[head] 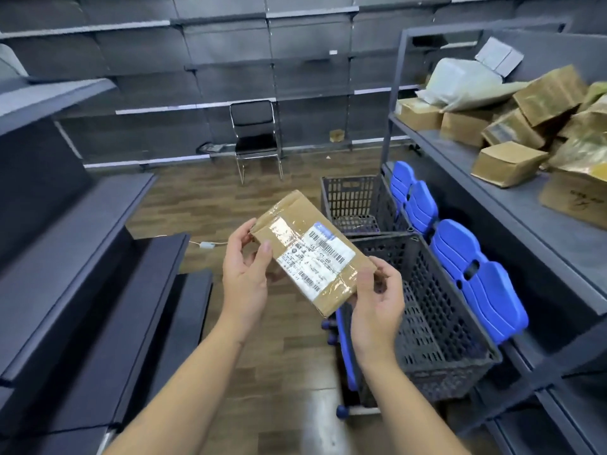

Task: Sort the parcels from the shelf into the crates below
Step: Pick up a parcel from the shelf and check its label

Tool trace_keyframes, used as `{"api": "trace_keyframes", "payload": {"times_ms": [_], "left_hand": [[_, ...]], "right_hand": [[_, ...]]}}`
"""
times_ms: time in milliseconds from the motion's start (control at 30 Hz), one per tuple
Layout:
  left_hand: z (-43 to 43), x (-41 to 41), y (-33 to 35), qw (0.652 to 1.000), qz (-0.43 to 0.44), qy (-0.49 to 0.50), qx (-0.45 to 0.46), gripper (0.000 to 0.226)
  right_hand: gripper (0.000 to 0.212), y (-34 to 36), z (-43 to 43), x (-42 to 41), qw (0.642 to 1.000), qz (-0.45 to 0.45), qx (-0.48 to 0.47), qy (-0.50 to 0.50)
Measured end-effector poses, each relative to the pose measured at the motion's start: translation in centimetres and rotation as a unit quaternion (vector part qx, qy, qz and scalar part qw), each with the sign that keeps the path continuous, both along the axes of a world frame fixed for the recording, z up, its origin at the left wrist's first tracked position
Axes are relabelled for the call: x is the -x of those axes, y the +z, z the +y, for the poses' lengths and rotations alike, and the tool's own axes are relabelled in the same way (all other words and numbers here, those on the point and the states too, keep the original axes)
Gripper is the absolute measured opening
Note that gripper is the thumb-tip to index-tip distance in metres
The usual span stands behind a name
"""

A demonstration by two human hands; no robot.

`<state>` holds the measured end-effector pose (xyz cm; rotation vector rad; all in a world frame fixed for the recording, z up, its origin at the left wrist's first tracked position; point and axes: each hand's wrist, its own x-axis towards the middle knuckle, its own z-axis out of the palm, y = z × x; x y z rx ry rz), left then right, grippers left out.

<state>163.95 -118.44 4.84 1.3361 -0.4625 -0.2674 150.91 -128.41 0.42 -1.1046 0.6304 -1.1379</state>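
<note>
Checking the feed, I'd say we're barely started on this one. One parcel [308,254] is off the shelf [460,159] and sits dead centre in view, up in the air, label [315,257] facing the camera, apart from both crates.

The left hand [244,274] grips its far-left end, thumb on top and fingers curled underneath. The right hand [377,300] pinches the near-right corner the same way, thumb on the taped face. So both hands are closed around that one box and nothing else.

The near crate [437,290] is at about 4 o'clock, just below and beside the parcel. The far crate [348,195] is at 1 o'clock, right behind it. I can't spot a single parcel in either. The near one's floor is partly hidden by the right hand and the box, though, so I won't swear to it.

The pile [545,90] at 2 o'clock looks big: lots of brown boxes, plus a pale bag on top, all heaped on the shelf.

My read: it's the label-check step for what may well be the first parcel. Which crate it goes in I can't tell, since the print is too small to read. Pretty much the whole heap is left to do.
</note>
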Motion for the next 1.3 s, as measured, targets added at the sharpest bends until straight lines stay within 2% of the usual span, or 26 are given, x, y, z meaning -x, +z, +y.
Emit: {"api": "trace_keyframes", "payload": {"times_ms": [367, 533, 633, 700, 833, 967, 1100, 1300], "left_hand": [[-13.0, -13.7, -2.2, 0.996, 0.045, -0.076, 0.013, 0.033], [-19.3, -19.6, -1.9, 0.980, 0.031, -0.196, -0.015, 0.027], [-23.1, -22.3, -2.8, 0.968, 0.017, -0.247, -0.028, 0.018], [-25.1, -23.2, -3.8, 0.958, 0.002, -0.284, -0.036, 0.025], [-28.2, -23.6, -5.5, 0.931, -0.061, -0.355, -0.054, 0.023], [-32.2, -22.9, -7.1, 0.903, -0.122, -0.406, -0.074, 0.030], [-36.4, -21.6, -7.6, 0.890, -0.121, -0.432, -0.079, 0.034], [-42.5, -19.5, -8.1, 0.850, -0.155, -0.493, -0.099, 0.038]], "right_hand": [[0.029, -0.7, -8.7, -13.2, 0.988, -0.027, -0.013, -0.151], [0.014, 0.0, -13.0, -18.2, 0.957, -0.006, -0.041, -0.286], [0.014, 0.1, -16.4, -19.1, 0.933, 0.002, -0.037, -0.359], [0.014, -0.1, -18.1, -18.8, 0.921, 0.033, -0.027, -0.386], [0.030, -1.6, -21.6, -17.4, 0.924, 0.099, -0.025, -0.370], [0.043, -2.2, -24.9, -16.1, 0.930, 0.071, -0.034, -0.359], [0.056, -2.9, -27.6, -14.1, 0.933, 0.093, -0.033, -0.345], [0.075, -4.9, -28.6, -10.3, 0.924, 0.147, -0.067, -0.348]]}}
